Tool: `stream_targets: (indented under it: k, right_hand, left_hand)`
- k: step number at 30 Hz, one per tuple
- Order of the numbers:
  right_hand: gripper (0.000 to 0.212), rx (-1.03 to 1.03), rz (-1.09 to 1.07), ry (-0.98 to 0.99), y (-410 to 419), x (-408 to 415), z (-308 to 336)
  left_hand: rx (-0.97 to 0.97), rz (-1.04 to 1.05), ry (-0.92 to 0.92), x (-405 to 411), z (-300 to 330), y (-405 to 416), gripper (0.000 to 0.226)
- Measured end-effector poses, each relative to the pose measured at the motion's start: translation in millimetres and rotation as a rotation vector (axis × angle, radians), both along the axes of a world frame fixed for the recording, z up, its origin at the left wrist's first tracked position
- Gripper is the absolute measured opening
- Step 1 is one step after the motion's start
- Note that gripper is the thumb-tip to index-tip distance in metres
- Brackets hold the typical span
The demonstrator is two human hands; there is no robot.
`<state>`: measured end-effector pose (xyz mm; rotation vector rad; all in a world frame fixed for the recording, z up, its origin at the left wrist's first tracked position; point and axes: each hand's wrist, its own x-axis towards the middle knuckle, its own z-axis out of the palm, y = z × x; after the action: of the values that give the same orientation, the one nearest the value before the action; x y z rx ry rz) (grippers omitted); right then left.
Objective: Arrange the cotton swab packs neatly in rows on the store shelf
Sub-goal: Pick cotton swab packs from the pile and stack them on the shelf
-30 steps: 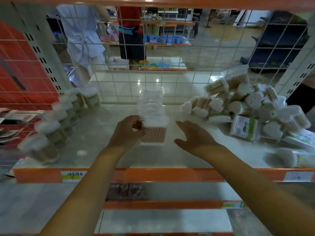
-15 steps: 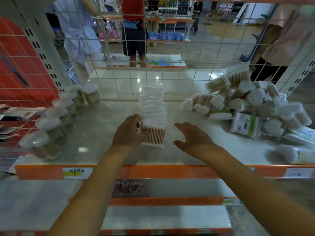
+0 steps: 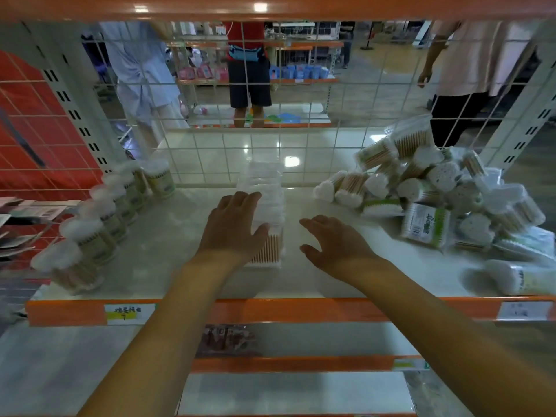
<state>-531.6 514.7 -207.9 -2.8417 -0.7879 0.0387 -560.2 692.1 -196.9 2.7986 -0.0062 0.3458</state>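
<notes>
Orange-edged shelf (image 3: pixel 301 310) up front, its price tag (image 3: pixel 128 313) too blurred to read. Left hand (image 3: pixel 233 225) lies flat-fingered against the middle row of clear swab packs (image 3: pixel 266 206), covering that row's left side. Right hand (image 3: pixel 335 243) hovers open just beside it, apparently touching nothing. Round tubs (image 3: pixel 99 224) line the left; a loose heap of packs (image 3: pixel 436 194) sprawls right, cut off at the frame edge. Wire mesh (image 3: pixel 270 115) behind.

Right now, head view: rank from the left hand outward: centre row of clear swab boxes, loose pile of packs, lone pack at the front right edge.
1. Centre row of clear swab boxes: touching the left hand.
2. Loose pile of packs: back right.
3. Lone pack: front right edge.
</notes>
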Motion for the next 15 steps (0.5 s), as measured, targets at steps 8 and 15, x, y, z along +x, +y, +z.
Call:
stream_targets:
  k: [8, 15]
  right_hand:
    - [0.049, 0.119, -0.039, -0.057, -38.8, 4.4, 5.4]
    - [0.05, 0.091, -0.093, -0.083, -94.5, 7.1, -0.2]
  left_hand:
    - [0.021, -0.183, -0.003, 6.5, 6.1, -63.6, 0.051]
    - [0.079, -0.281, 0.015, 16.1, -0.8, -120.0, 0.052]
